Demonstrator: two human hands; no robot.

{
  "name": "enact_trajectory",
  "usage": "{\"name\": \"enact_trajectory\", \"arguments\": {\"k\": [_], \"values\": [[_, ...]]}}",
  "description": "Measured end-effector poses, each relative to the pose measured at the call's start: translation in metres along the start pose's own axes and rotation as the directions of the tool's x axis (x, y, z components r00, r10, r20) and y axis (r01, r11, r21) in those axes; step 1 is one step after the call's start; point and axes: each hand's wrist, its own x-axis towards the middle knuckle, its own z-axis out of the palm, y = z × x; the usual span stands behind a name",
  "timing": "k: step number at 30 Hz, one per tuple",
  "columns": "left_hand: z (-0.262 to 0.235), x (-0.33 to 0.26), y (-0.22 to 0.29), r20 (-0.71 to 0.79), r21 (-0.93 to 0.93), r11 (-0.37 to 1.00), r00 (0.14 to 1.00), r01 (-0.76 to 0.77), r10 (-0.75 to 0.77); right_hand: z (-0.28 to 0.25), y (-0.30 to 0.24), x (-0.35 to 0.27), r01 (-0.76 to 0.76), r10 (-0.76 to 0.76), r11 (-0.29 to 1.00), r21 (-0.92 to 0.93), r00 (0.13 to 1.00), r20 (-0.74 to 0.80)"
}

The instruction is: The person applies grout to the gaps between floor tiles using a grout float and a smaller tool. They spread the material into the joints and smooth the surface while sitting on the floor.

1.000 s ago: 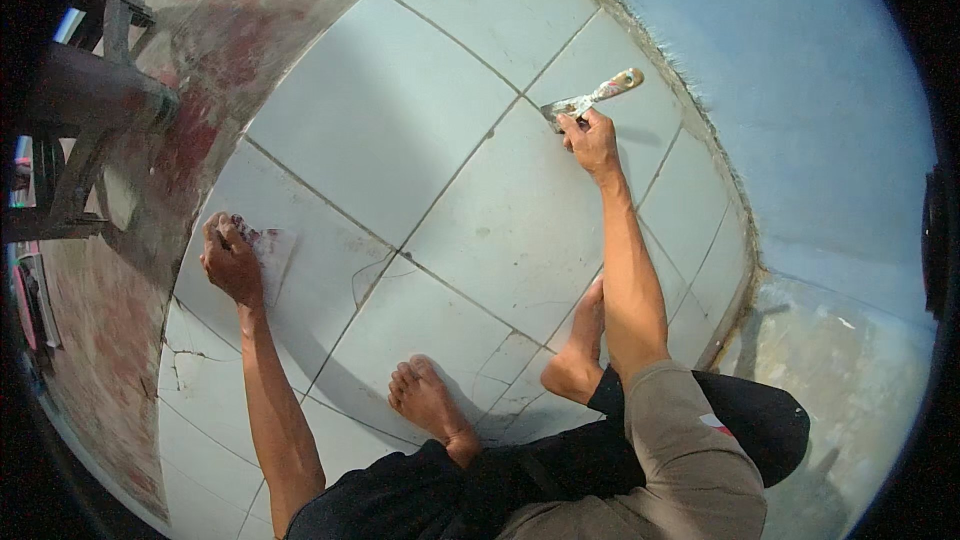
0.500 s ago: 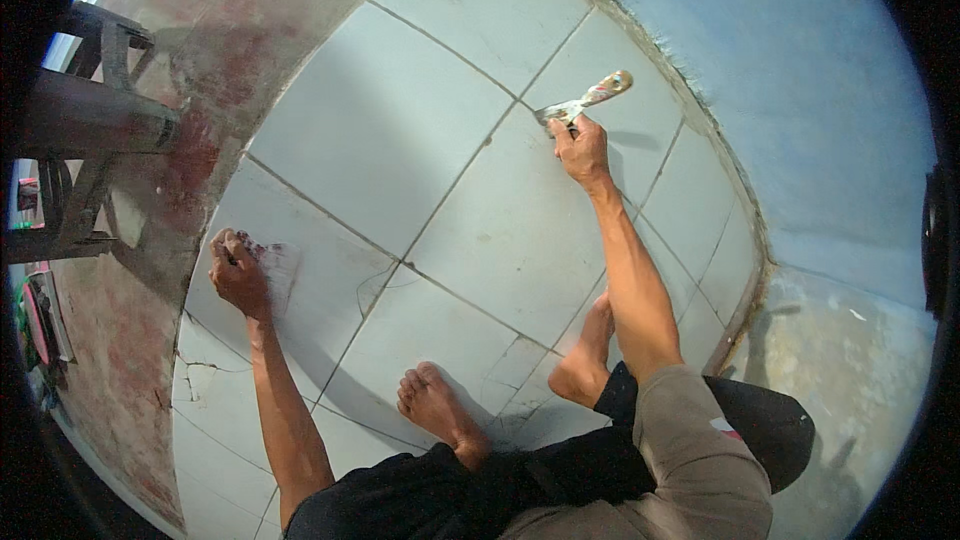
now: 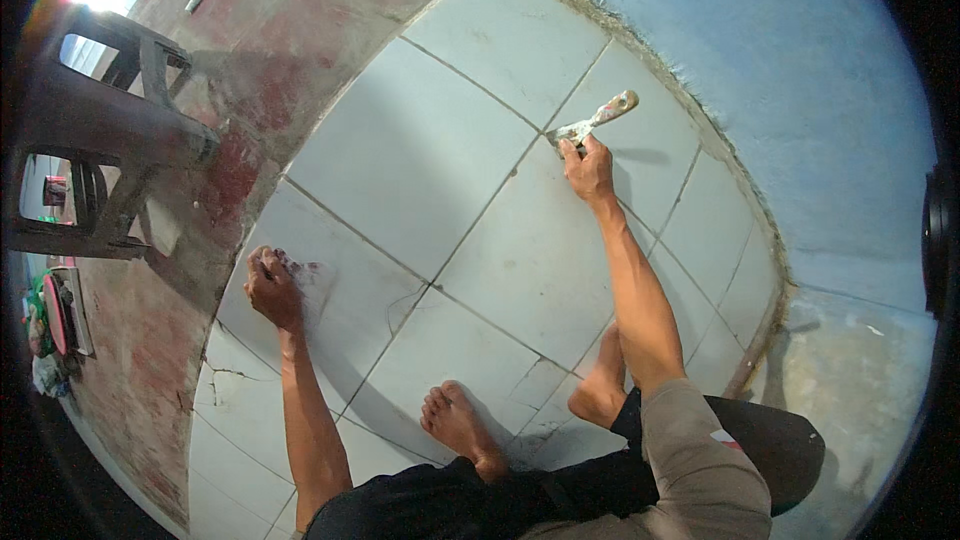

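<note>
My right hand (image 3: 590,172) grips a putty knife (image 3: 612,108) low down, by its blade. The spattered handle points up and to the right, and the blade's tip is at a corner where white floor tiles (image 3: 390,155) meet along grey joints. Over at the left, my left hand (image 3: 272,292) is closed, with its knuckles down at the tile near the floor covering's left edge. Its curled fingers hide whatever may be in them. A dark reddish reflection or smear shows on the tile beside it.
My bare feet (image 3: 462,425) rest on the tiles close in front. A dark plastic stool (image 3: 120,130) stands on the worn reddish concrete (image 3: 150,360) at the left. A blue wall (image 3: 800,120) rises along the right, with a rough edge at its foot. One tile at the lower left is cracked.
The whole view has shifted, so the scene sits a little further right and lower. My right hand stays on the putty knife at the same tile corner; my left hand remains closed at the floor.
</note>
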Motion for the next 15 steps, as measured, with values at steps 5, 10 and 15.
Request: {"name": "enact_trajectory", "arguments": {"k": [5,10,15], "values": [[-0.005,-0.001,0.009,0.026,-0.073,0.99,0.992,0.124,-0.122,-0.008,-0.007,0.004,0.073,-0.06,0.991,-0.11,0.991,0.116],[-0.006,0.0,0.018,0.003,-0.063,0.995,0.997,0.083,-0.083,0.006,0.001,-0.011,0.127,-0.123,0.99,-0.068,0.99,0.066],[-0.012,0.001,0.035,0.01,-0.124,0.983,0.991,0.135,-0.135,0.0,0.012,-0.009,0.058,-0.064,0.996,-0.068,0.994,-0.092]]}}
